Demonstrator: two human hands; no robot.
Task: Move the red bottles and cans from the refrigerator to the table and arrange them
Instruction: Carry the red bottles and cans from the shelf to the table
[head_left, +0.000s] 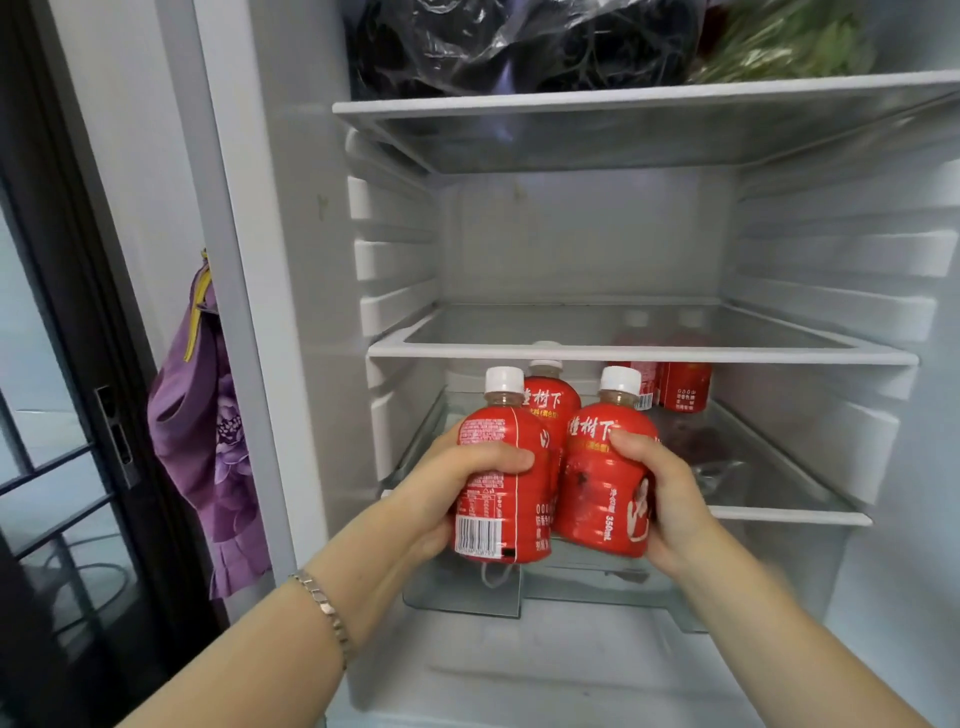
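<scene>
My left hand (457, 483) is wrapped around a small red plastic bottle with a white screw cap (496, 467), fingers curled across its front and the barcode panel facing me below them. My right hand (660, 499) grips a second red white-capped bottle (602, 467) the same way, thumb pressed across the label near its shoulder and palm against its right side. The two bottles stand upright and side by side, nearly touching, at the front edge of the lower glass shelf (789, 514) of the open white refrigerator (270, 260); I cannot tell whether their bases rest on the shelf.

Just behind and between them a third red bottle (550, 400) stands on that shelf, its cap tucked under the white lip of the middle glass shelf (639, 356). Farther back on the right, two more red bottles (675, 387) stand close together, their upper parts seen dimly through the glass above.

The top shelf (623, 98) carries a clear plastic bag of dark produce (519, 47) and a bag of leafy greens (795, 47) to its right. A metal link bracelet (324, 608) circles my left wrist. Left of the refrigerator, a purple flowered cloth (208, 431) hangs beside a dark-framed glass door (78, 312).
</scene>
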